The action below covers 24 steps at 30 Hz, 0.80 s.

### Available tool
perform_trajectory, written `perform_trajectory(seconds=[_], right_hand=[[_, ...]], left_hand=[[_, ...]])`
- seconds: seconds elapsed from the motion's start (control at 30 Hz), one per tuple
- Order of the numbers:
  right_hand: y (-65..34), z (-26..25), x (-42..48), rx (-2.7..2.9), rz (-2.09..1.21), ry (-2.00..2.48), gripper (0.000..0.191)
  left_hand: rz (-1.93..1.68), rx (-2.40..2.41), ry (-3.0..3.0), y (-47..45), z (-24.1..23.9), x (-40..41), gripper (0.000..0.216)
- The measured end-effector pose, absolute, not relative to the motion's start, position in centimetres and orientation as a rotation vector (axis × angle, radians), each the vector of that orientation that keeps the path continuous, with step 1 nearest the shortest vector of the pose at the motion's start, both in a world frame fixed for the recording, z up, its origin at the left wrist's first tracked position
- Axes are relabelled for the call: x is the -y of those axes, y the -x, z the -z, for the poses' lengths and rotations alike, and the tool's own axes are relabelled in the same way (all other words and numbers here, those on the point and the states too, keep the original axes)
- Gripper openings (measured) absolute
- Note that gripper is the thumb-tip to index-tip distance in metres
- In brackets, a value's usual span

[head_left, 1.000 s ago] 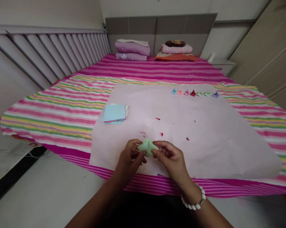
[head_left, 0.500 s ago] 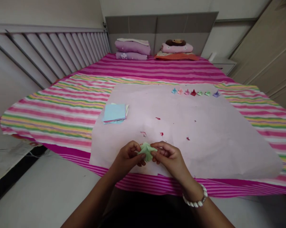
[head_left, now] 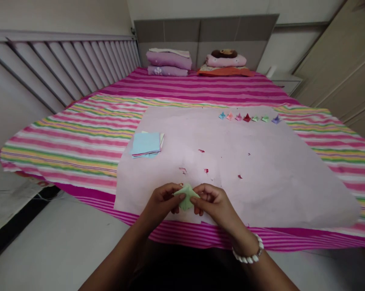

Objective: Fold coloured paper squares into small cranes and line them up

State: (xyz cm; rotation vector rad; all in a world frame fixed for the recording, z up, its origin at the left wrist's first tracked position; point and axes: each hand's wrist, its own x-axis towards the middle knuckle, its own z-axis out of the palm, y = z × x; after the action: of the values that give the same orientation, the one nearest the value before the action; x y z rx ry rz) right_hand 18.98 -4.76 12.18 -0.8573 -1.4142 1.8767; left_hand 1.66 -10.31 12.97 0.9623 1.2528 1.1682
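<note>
A light green folded paper [head_left: 186,198] is held just above the near edge of a large pale sheet [head_left: 270,173]. My left hand [head_left: 161,202] pinches its left side, the thumb lying on the front face. On the opposite side, my right hand [head_left: 214,203] grips the paper between thumb and fingers; a white bead bracelet circles that wrist. The fingertips behind the paper are partly hidden. Small red scraps [head_left: 206,171] lie on the sheet just beyond my hands.
A stack of square coloured papers [head_left: 146,143], light blue on top, lies on the sheet's left. Several small folded paper pieces [head_left: 247,118] form a row at the far right. Folded bedding [head_left: 169,60] stands by the headboard [head_left: 182,32]. A slatted rail [head_left: 79,64] borders the left.
The green paper looks flatter and more diamond-shaped than before, its ruffled folds smoothed. Both hands have shifted only slightly and keep their hold on it.
</note>
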Motion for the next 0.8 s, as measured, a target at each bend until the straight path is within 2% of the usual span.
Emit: perform_trajectory(seconds=[0.37,0.8], right_hand=[[-18.0,-11.0,5.3,1.205,-1.871,0.853,0.019],[-18.9,-11.0,5.5,1.299,-1.852,0.642,0.007]], left_hand=[[-1.261,-1.176,-0.88,-2.0,-12.1,10.6,0.025],[-1.328,-1.033,-0.767,-2.2,-11.9,11.0,0.008]])
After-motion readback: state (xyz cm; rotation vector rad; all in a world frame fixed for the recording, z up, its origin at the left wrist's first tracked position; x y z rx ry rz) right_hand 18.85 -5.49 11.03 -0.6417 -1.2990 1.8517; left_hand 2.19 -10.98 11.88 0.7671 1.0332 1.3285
